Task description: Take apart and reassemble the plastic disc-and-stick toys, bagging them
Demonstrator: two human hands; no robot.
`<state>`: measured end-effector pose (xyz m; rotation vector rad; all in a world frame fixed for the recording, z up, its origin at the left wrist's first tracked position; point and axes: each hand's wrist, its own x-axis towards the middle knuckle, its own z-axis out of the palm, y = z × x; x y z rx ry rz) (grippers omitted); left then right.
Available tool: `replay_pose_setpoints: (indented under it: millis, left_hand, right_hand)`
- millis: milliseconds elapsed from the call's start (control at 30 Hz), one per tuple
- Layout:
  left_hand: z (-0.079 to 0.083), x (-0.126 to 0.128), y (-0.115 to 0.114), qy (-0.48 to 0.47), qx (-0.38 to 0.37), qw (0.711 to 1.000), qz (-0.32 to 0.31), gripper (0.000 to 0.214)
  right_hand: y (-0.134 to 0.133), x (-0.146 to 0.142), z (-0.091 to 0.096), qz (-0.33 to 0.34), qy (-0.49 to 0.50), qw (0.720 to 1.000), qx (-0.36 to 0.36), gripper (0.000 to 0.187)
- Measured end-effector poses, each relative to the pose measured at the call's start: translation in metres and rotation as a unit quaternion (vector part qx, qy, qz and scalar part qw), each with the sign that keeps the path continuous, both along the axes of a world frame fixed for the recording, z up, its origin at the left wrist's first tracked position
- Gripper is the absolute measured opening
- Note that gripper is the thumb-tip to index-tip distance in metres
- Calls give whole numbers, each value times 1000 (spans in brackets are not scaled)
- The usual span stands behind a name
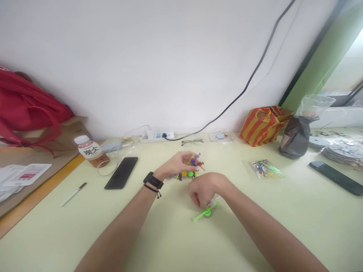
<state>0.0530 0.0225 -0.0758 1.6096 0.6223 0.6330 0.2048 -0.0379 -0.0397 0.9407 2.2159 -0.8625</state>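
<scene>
Left hand point(178, 165) is closed on colourful toy bits point(195, 160); green stick point(204, 213) is gripped against the bench point(283, 215) by curled right hand point(205, 190), maybe to keep it still.

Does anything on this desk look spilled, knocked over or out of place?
Nothing clearly. The drink bottle seems to lean left, but the wide lens may cause that; its cap is on and nothing is spilled. The left hand and right hand hold toy pieces.
</scene>
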Motion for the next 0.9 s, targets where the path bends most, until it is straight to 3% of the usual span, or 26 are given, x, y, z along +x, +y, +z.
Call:
replay_pose_setpoints:
  millis: [67, 200, 267, 400, 500, 600, 700, 800, 900]
  left_hand:
    - [-4, 3, -3, 16, -8, 999, -40, 44]
    - [-5, 11, -9, -10, 14, 1000, -20, 51]
    - [-3, 17, -13, 0, 10, 999, -41, 49]
    - [5, 27, -25, 32, 23, 997, -63, 43]
    - [3, 22, -36, 12, 32, 999, -18, 44]
    - [-11, 8, -46, -39, 20, 997, 66, 43]
    - [-30, -6, -59, -44, 38, 990, 131, 41]
    - [-43, -10, -72, -17, 81, 989, 121, 31]
    - [-47, -5, -82, -6, 71, 993, 97, 30]
  right_hand:
    - [-1, 0, 1, 2, -7, 1000, -4, 18]
    - [-1, -4, 0, 14, -10, 1000, -8, 16]
    - [-2, -7, -1, 24, -8, 1000, -7, 16]
    - [-12, -13, 3, 27, -18, 999, 11, 31]
    - [-23, -14, 12, 20, 5, 998, 51, 36]
    - [-32, -5, 26, 24, 114, 990, 79, 31]
    - [-33, 13, 46, 23, 266, 961, 66, 25]
    - [-31, 36, 67, -1, 415, 906, 80, 23]
    - [-29, 58, 80, -98, 477, 859, 156, 15]
